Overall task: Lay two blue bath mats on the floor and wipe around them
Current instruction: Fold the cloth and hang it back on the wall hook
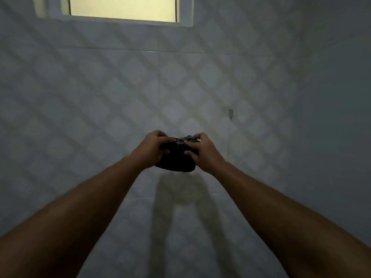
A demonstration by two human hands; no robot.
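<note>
Both arms are stretched out in front of me toward a tiled wall. My left hand [152, 147] and my right hand [200, 149] grip a dark, bunched-up cloth [175, 163] from either side, fingers curled over its top edge. The cloth hangs in the air in front of the wall, and its colour looks almost black in the dim light. No blue bath mat is in view.
A pale wall with diamond-pattern tiles [100, 87] fills the view. A lit frosted window [122, 8] sits at the top. A plain wall [341, 117] meets it at the right corner. A small hook or mark [230, 113] shows on the tiles.
</note>
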